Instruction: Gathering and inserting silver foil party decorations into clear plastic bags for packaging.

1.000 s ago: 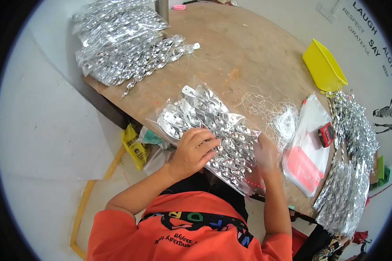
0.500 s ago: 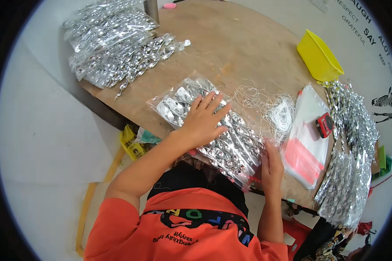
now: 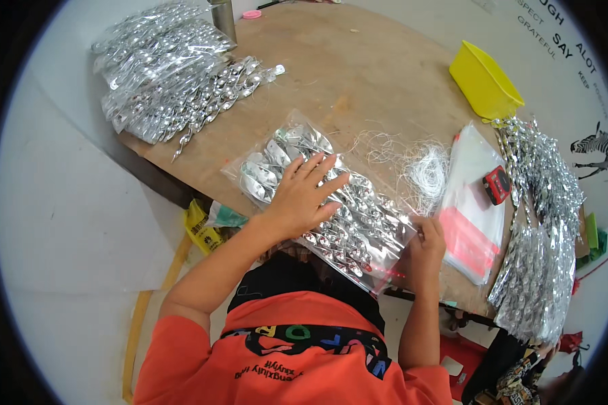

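A clear plastic bag [image 3: 393, 253] full of shiny silver twisted strips [image 3: 348, 233] lies slantwise at the table's near edge. My left hand [image 3: 304, 192] rests flat on top of it, fingers spread. At the bag's right end, my right hand [image 3: 427, 241] is closed, its thumb and fingers pinching the plastic edge. The strips stop short of that end, where the bag is flat and has a red printed band. Just beyond my right hand is a loose tangle of white string [image 3: 427, 172].
A stack of clear bags [image 3: 476, 216] carries a red tape measure [image 3: 497, 185]. Farther right, silver strips [image 3: 544, 182] hang over the table edge beside a yellow basket [image 3: 486, 84]. Filled bags [image 3: 162, 61] are piled at the far left, near a metal post [image 3: 223, 23].
My right hand has curled its fingers into a pinch on the bag's end, which now lies flatter and more stretched out. My left hand stays on the bag.
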The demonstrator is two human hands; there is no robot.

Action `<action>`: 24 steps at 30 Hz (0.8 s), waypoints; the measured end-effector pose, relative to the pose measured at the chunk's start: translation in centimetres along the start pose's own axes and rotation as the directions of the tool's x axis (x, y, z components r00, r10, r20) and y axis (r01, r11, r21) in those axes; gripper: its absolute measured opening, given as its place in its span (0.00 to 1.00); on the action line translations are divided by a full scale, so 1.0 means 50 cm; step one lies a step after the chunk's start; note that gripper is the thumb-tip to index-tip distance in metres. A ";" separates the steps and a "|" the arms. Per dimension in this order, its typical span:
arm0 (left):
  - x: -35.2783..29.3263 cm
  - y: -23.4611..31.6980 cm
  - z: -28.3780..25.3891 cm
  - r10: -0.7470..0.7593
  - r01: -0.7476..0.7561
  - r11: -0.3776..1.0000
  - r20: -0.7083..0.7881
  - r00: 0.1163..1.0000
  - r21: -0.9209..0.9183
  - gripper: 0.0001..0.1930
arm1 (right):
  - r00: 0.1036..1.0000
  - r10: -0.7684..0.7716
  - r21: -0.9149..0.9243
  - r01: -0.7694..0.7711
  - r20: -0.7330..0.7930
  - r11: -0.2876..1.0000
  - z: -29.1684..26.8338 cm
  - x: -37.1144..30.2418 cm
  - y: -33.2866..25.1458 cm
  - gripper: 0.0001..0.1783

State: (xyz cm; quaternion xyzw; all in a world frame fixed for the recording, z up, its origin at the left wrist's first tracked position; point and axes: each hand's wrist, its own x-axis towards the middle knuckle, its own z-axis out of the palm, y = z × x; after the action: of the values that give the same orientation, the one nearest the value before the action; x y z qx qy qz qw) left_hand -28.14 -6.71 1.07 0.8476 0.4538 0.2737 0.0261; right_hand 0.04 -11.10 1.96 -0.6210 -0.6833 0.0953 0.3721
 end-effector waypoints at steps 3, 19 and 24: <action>0.000 0.005 -0.002 -0.008 0.004 0.998 -0.078 0.997 -0.055 0.27 | 0.997 -0.070 -0.173 0.068 -0.009 0.983 -0.025 -0.013 0.033 0.10; -0.010 -0.008 -0.007 0.027 -0.059 0.987 -0.210 0.977 -0.147 0.24 | 0.978 0.207 0.334 -0.199 0.012 0.921 0.022 0.002 0.021 0.05; -0.007 -0.006 -0.005 0.047 -0.082 0.979 -0.185 0.982 -0.187 0.21 | 0.911 0.321 0.661 -0.410 0.260 0.628 0.035 -0.001 0.029 0.10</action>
State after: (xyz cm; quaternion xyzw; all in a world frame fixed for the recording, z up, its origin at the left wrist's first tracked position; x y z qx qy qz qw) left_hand -28.63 -6.86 1.07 0.8272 0.3978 0.3926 0.0585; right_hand 0.06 -10.27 -0.18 -0.5508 -0.4746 0.4575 0.5119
